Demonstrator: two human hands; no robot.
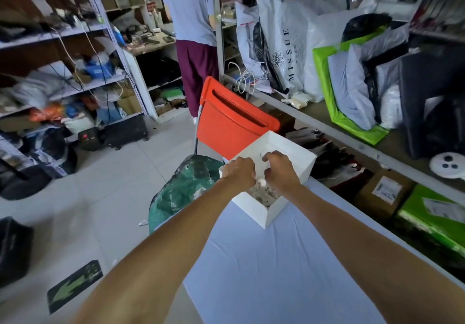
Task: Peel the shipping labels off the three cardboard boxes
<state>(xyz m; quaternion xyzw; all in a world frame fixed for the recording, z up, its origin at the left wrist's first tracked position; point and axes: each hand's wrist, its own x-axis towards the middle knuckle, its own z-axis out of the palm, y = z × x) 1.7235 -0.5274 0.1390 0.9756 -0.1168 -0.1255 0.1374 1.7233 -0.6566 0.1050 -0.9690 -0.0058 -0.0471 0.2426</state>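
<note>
Box (254,213): white card, square, open-topped, on pale cloth (276,273); no label visible on the faces shown. Grey scraps inside, blurred. Left hand (240,171) and right hand (280,170) are over the box's near rim, fingers curled, fingertips hidden behind the knuckles. Both appear to pinch a small crumpled white wad (261,180) between them. Beyond the box is a smooth red plastic chair (234,120). Left of the box is a crinkled green bag (183,193), partly hidden.

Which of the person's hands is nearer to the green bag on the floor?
Left. The left hand is over the left rim of the white box, beside the green bag; the right hand is over the box's inside, farther from the bag.
</note>
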